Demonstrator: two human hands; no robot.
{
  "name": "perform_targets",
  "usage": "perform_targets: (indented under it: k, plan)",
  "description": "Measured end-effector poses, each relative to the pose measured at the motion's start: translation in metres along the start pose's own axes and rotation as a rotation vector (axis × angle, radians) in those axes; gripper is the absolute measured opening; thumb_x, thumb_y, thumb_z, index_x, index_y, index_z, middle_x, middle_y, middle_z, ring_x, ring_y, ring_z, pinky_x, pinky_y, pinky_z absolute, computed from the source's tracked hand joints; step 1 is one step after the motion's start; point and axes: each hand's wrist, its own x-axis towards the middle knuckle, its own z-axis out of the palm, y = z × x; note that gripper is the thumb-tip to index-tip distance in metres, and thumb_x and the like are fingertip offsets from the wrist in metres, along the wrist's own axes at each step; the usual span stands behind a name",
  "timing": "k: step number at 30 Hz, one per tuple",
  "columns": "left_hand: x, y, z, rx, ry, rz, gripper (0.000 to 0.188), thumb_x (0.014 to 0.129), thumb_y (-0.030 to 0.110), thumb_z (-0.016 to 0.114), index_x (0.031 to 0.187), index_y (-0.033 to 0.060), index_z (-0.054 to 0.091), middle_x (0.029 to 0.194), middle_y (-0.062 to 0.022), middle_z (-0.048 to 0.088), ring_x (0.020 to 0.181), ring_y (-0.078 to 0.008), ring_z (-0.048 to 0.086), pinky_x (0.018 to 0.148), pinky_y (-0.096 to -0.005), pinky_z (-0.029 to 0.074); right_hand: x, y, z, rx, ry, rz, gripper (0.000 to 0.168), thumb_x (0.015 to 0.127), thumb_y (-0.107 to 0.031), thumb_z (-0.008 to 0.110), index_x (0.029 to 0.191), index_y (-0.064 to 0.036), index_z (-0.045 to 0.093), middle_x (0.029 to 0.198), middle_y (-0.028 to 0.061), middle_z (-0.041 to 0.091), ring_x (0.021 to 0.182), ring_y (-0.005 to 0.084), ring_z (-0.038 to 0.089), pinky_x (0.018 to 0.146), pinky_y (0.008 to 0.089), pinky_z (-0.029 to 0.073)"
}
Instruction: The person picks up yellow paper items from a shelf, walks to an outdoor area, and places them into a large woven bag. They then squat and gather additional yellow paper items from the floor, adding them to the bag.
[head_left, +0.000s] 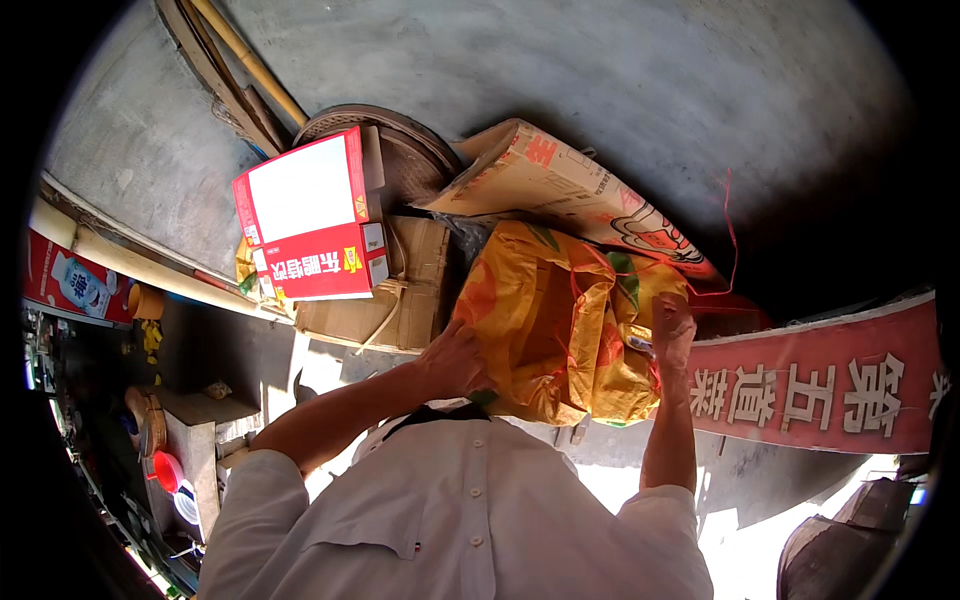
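Note:
A yellow woven plastic bag (529, 307) with red and green patterns gapes in front of my chest. Its left edge is pinched in my left hand (454, 361). On the other side, my right hand (673, 330) grips the bag's right edge, fingers curled and partly hidden. Red string (729, 225) rises beside the right hand, and a thinner strand crosses the folds of the bag. The inside of the bag is shadowed, so its contents cannot be made out.
Behind the bag leans a large printed cardboard box (570, 187). Left of it, a flattened red and white carton (315, 217) rests on a brown cardboard box (420, 262). A round woven tray (405, 142) and a bamboo pole (255, 64) stand by the wall. A red signboard (810, 382) bears writing.

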Motion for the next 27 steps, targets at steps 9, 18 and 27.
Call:
perform_targets:
  k: [9, 18, 27]
  plan:
    - [0.047, 0.017, 0.014, -0.61, 0.354, -0.132, 0.026, 0.095, 0.028, 0.056, 0.105, 0.006, 0.066, 0.091, -0.0108, 0.065, 0.089, -0.0307, 0.061, 0.078, -0.0362, 0.048, -0.034, -0.054, 0.11, 0.044, -0.377, 0.071, 0.028, 0.084, -0.026, 0.069, 0.099, -0.002, 0.067, 0.087, 0.0144, 0.07, 0.085, 0.0279, 0.068, 0.072, 0.0366, 0.053]
    - [0.148, 0.001, 0.021, -1.689, 0.149, -0.617, 0.023, 0.092, 0.029, 0.061, 0.1, 0.0078, 0.066, 0.087, -0.0031, 0.065, 0.078, -0.0129, 0.061, 0.074, -0.0306, 0.051, -0.056, -0.027, 0.111, 0.622, -0.479, 0.286, 0.023, 0.09, -0.022, 0.066, 0.101, -0.003, 0.067, 0.087, 0.0079, 0.069, 0.083, 0.0159, 0.064, 0.076, 0.0297, 0.05]
    - [0.156, 0.014, 0.026, -2.055, -0.115, -0.803, 0.016, 0.093, 0.022, 0.06, 0.1, 0.0084, 0.06, 0.092, -0.0045, 0.065, 0.084, -0.015, 0.062, 0.082, -0.0329, 0.049, -0.079, -0.028, 0.036, 0.688, -0.438, 0.46, 0.008, 0.086, -0.01, 0.071, 0.082, -0.008, 0.064, 0.081, 0.0003, 0.065, 0.077, 0.0072, 0.057, 0.077, 0.0274, 0.047]
